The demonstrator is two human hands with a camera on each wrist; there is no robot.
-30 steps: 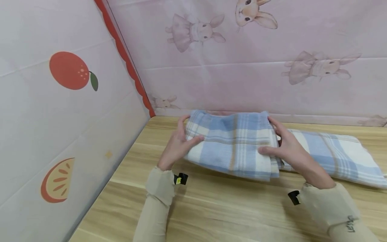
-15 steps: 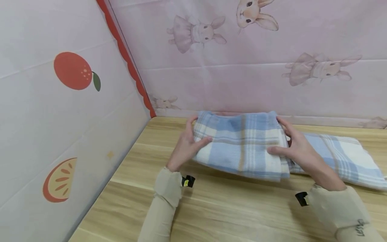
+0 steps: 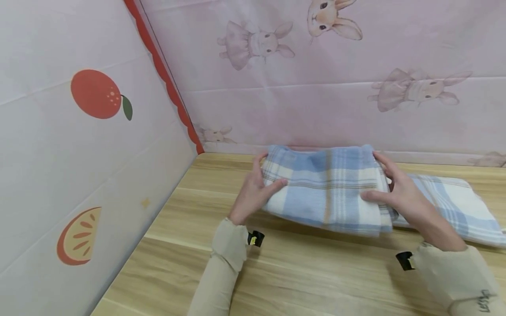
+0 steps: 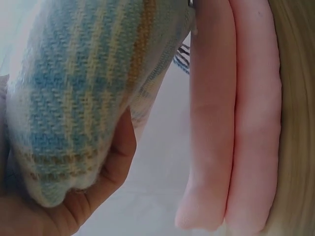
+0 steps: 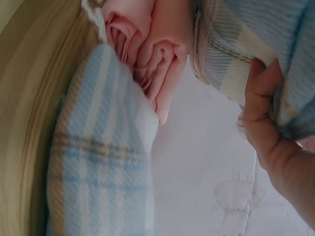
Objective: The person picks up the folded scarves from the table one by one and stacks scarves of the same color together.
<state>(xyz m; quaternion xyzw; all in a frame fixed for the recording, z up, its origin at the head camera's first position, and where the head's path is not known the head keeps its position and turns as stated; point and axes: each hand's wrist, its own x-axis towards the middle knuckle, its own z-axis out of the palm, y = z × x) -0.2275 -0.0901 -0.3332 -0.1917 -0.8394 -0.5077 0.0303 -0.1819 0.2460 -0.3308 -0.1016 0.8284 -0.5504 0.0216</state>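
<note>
A folded blue-and-white plaid scarf (image 3: 324,188) with brown lines hangs tilted between my two hands, a shadow beneath it on the wooden table. My left hand (image 3: 253,191) grips its left end, thumb on the near face and fingers behind. At the other end my right hand (image 3: 405,199) holds it the same way; dark fringe (image 4: 181,58) peeks out in the left wrist view. Behind it lies a folded pink cloth (image 4: 211,123), hidden in the head view. To the right, another folded plaid scarf (image 3: 468,210) rests on the table, meeting the pink cloth's end.
The wood-grain table (image 3: 316,276) runs back to a pink rabbit-print wall covering (image 3: 324,109). A white wall covering (image 3: 130,175) with fruit prints borders the left side. Twisted pale fringe (image 5: 95,18) shows beside the pink cloth in the right wrist view.
Both hands have moved to the right with the held plaid scarf, keeping the same grip. It now overlaps more of the scarf lying on the right.
</note>
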